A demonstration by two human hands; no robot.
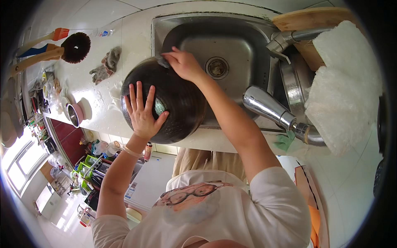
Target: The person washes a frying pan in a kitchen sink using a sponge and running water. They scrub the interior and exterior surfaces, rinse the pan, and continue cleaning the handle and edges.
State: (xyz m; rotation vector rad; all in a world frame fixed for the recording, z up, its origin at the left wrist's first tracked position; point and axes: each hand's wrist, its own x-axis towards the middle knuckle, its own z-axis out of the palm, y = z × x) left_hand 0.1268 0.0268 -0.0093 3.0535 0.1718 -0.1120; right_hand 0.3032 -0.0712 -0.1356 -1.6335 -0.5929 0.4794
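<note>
A large dark round pot or wok (183, 105) rests bottom up at the left edge of the sink, partly over the counter. My left hand (142, 117) lies flat on its curved surface with the fingers spread. At the far rim, my right hand (183, 63) pinches a grey scouring pad (162, 61) against the pot. The stainless steel sink (229, 46) with its drain (216, 68) lies to the right of the pot, and a chrome faucet (268, 105) reaches in over its right side.
Left on the counter are a grey rag (107, 65), a round dark-bristled brush (76, 48), an orange silicone brush (60, 34) and a small bowl (74, 114). Right of the sink stand a metal pan (293, 83), a wooden board (307, 18) and a white fluffy cloth (344, 93).
</note>
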